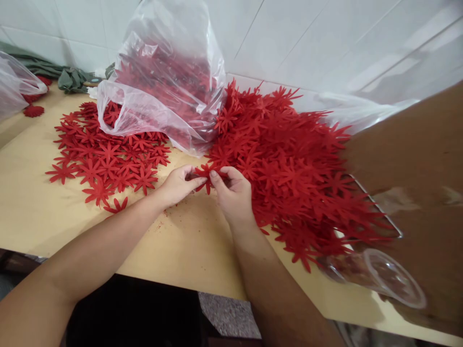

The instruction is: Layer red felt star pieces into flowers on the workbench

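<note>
Between my two hands is a red flower-shaped cutout (pixel 207 176) with several narrow petals, held just above the table. My left hand (pixel 180 185) pinches its left petals between thumb and fingers. The thumb of my right hand (pixel 233 190) presses on its right side, with the fingers curled behind. Close to my right hand rises a large heap of similar red cutouts (pixel 285 164). A flatter spread of them (pixel 108 159) lies to the left of my left hand. Whether I hold one layer or several, I cannot tell.
An open clear plastic bag (pixel 162 91) full of red pieces stands against the tiled wall (pixel 275 38). On the right, a clear plastic cup (pixel 383 277) lies on its side by a brown board (pixel 415 193). Green cloth (pixel 72 79) sits at the back left of the table (pixel 173 250).
</note>
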Demonstrator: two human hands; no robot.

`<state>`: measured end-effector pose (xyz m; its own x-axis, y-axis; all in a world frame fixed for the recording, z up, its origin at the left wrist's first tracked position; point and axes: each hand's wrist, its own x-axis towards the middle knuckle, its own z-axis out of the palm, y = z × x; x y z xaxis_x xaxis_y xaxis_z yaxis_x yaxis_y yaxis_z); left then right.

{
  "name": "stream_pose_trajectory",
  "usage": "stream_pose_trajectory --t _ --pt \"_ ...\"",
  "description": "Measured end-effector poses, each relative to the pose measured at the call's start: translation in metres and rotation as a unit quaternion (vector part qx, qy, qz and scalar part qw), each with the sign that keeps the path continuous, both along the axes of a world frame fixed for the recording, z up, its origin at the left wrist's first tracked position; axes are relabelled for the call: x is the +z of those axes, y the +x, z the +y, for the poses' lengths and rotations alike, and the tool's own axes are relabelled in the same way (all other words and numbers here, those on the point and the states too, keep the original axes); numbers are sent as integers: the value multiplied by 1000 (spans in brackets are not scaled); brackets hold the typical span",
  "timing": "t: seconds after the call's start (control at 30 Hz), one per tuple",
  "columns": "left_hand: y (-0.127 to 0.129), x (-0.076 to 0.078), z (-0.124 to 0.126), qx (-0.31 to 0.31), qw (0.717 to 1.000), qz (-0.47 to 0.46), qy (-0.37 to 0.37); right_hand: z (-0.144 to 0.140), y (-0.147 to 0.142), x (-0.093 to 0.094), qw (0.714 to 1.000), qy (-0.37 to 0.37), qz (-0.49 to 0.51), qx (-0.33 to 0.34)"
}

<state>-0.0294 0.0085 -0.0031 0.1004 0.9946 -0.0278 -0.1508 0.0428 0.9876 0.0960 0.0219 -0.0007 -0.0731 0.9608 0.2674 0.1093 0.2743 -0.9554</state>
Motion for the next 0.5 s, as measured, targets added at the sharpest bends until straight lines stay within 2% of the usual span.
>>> stream_pose_trajectory --t 0.2,0.4,0.5 --pt "3 4 -1 -13 1000 -24 9 -3 -3 2 998 18 30 -50" --pt "4 3 -3 -14 1000 10 17 -4 0 3 992 56 -33 -110" --pt "3 2 -4 -20 1000 17 12 0 4 1 990 66 -22 -124"
